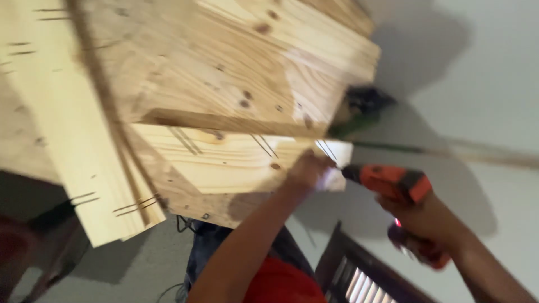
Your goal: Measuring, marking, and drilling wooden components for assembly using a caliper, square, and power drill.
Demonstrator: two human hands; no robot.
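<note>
1. Left hand (310, 168) pressed flat-ish against the lower right corner of the pine panel assembly (224, 101), fingers curled onto the wood edge; blurred, so exact finger placement hard to tell.
2. Right hand (429, 219) wrapped tight around the grip of the orange-and-black cordless drill (393, 182), nose aimed left at that same corner, tip just beside the left hand.
3. Pine panel assembly raised overhead, filling the upper left of the view, several boards joined, pencil marks and knots showing on the faces.
4. Likely handling: stiff, rigid, fairly heavy for one palm, smooth planed faces a little slippery; corners and thin edges prone to denting or splitting near a screw.
5. Best hold judged at the board edges or the underside near the joint, well clear of the drill tip.
6. Elsewhere: white wall (483, 73) behind, dark louvred shutter (359, 280) at the bottom, red sleeve (281, 283) low in the middle.
</note>
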